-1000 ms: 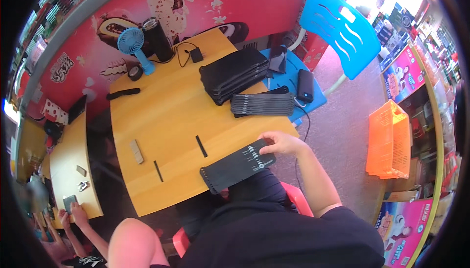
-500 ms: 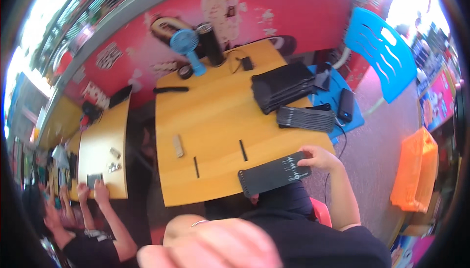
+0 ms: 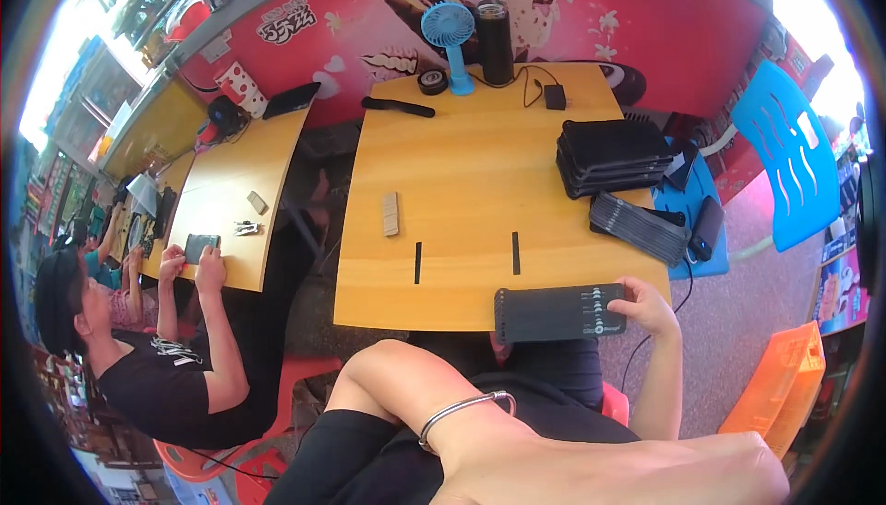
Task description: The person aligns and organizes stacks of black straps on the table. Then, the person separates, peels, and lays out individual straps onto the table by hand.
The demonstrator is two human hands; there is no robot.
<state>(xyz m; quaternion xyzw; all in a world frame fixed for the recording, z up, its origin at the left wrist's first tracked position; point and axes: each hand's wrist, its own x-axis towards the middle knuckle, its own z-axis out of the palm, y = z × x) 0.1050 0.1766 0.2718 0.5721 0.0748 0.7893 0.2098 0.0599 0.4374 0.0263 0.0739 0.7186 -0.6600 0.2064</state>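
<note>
Hands apart: right hand (image 3: 648,306) pinching the right end of a dark panel (image 3: 544,311), thumb on top, fingers mostly hidden; left hand (image 3: 664,473) large and close at the lower edge, fingers not made out, so its grip cannot be told. Half a second ago left fingers were seen front-on, low over the lap; now the left forearm lies across it, pointing right, metal bangle (image 3: 459,407) showing. Right-hand grip on panel unchanged. View has swung left, bringing more of a neighbouring person (image 3: 157,366) into sight. Panel sits at desk (image 3: 461,163) front edge, near front right corner, its near long side past the edge; whether it rests on the wood cannot be told. Looks flat, oblong, dark grey, matt; left short end knobbly, pale print clustered toward right end. Stack of similar grey pieces (image 3: 641,226) by the right edge, unshifted on the desk.
</note>
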